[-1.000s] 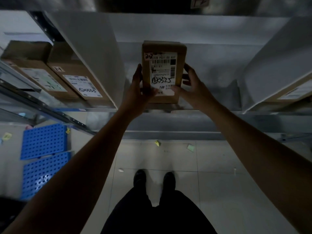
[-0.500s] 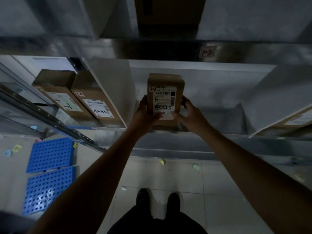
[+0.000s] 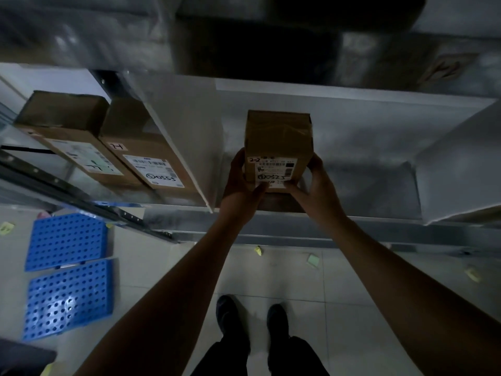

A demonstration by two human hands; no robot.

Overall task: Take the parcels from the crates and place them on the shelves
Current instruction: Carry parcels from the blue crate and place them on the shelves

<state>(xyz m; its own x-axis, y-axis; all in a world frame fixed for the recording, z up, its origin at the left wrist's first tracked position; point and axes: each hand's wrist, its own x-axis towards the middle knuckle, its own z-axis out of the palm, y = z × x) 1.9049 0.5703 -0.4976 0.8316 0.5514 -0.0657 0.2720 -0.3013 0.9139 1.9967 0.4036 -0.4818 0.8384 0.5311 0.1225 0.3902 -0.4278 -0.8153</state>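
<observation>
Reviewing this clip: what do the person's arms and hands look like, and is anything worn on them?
Both arms are bare from the frame's edge to the wrist: no sleeves in view. The left hand and right hand wear no gloves; no watch, ring or wristband shows in the dim light. The fingers are bare.

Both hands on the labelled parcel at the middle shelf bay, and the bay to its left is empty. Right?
Not quite. The head view shows both the left hand and right hand on the labelled parcel, but the left bay isn't empty: two boxes sit there.
</observation>
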